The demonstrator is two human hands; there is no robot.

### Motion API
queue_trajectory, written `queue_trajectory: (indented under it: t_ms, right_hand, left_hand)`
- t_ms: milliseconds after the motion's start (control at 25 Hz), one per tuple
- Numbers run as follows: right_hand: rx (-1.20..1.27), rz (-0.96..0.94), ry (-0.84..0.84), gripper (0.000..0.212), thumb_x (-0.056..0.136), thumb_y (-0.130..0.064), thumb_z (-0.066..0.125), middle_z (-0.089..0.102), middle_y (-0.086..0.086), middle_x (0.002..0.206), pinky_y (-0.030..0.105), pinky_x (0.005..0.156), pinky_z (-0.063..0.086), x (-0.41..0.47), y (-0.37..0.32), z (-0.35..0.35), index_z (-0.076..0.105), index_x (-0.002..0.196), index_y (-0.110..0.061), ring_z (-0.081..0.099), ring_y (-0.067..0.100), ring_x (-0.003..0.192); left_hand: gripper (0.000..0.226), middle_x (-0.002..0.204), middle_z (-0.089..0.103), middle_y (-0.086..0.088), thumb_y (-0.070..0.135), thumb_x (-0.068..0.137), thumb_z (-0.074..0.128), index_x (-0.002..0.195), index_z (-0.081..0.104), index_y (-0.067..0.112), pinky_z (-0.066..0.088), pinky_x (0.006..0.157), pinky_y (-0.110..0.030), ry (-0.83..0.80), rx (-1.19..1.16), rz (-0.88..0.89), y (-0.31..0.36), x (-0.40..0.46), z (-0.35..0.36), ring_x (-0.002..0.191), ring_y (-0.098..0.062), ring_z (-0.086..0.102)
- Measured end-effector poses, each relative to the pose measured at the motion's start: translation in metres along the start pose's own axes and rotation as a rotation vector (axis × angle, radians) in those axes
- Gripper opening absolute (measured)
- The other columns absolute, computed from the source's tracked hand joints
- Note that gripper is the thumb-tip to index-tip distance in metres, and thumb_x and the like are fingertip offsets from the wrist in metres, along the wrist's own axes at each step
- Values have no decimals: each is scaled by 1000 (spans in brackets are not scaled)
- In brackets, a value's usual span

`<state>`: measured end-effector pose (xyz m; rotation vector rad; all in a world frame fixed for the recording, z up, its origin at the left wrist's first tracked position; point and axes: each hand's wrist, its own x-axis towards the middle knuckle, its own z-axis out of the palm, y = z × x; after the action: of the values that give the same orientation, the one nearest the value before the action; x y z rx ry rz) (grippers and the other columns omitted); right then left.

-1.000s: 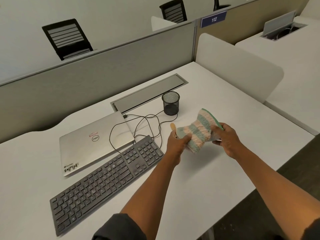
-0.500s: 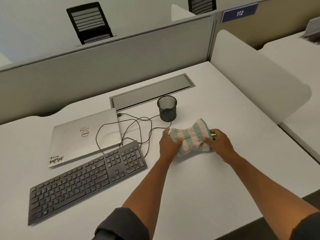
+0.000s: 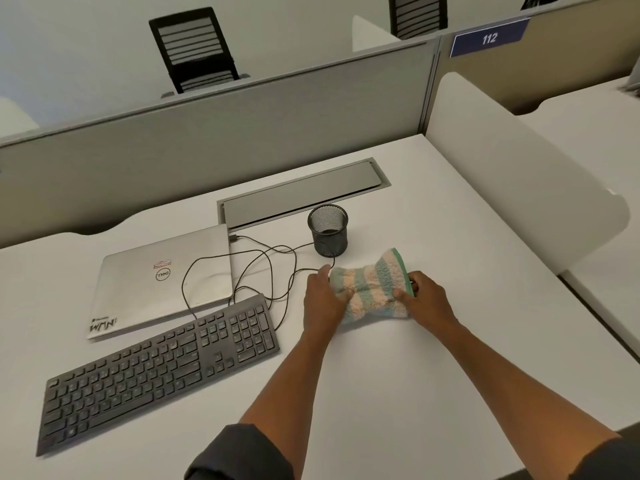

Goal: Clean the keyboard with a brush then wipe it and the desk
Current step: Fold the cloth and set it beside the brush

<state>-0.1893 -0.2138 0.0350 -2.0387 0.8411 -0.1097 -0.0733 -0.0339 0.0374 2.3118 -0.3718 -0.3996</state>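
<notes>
A striped pink, cream and green fluffy cloth lies bunched on the white desk. My left hand grips its left end and my right hand grips its right end, both low on the desk. The dark grey keyboard lies to the left of my hands, slanted, with its number pad nearest my left hand. No brush shows in this view.
A closed silver laptop lies behind the keyboard, with a thin black cable looping beside it. A black mesh pen cup stands just behind the cloth. A grey cable hatch and partition walls bound the desk's back and right.
Both hands have lowered the cloth from above the desk down onto its surface. The wooden tip seen by my left hand earlier is out of sight now.
</notes>
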Motion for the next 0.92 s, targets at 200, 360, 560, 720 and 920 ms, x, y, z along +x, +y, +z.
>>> queue_trajectory:
  t_ms: [200, 360, 560, 720, 920]
  right_hand:
    - [68, -2, -42, 38, 92, -33, 67, 64, -2, 112, 18, 60, 45, 3, -9, -7, 54, 125, -17, 63, 17, 93]
    - [-35, -111, 134, 35, 92, -30, 66, 62, 3, 118, 40, 85, 54, 9, -20, -5, 55, 122, -17, 59, 25, 108]
    - [-286, -279, 303, 32, 88, -16, 64, 59, 8, 120, 41, 87, 46, 7, -59, 6, 59, 120, -15, 49, 30, 107]
    - [-493, -259, 343, 31, 87, -17, 64, 58, 11, 121, 42, 84, 46, 6, -76, 15, 61, 117, -14, 51, 33, 106]
    - [-377, -436, 190, 23, 86, -9, 61, 62, 10, 110, 42, 89, 46, -5, -88, 35, 65, 108, -11, 53, 31, 103]
  left_hand:
    - [68, 122, 53, -2, 39, 86, 77, 143, 47, 19, 49, 92, -37, 17, -29, 22, -2, 0, -12, 108, -19, 55]
    - [42, 119, 57, -4, 35, 98, 61, 135, 56, 15, 46, 90, -33, 152, -73, 27, -10, -3, -23, 110, -23, 57]
    - [38, 123, 55, -6, 28, 100, 60, 135, 57, 13, 35, 85, -23, 170, 31, -18, -19, -9, -41, 101, -11, 49]
    - [39, 128, 55, -8, 25, 96, 63, 133, 59, 12, 40, 90, -27, 97, 91, -71, -29, -16, -46, 113, -21, 57]
    - [42, 113, 58, -4, 44, 86, 70, 115, 63, 14, 48, 81, -33, 11, 265, -93, -31, -26, -40, 103, -22, 61]
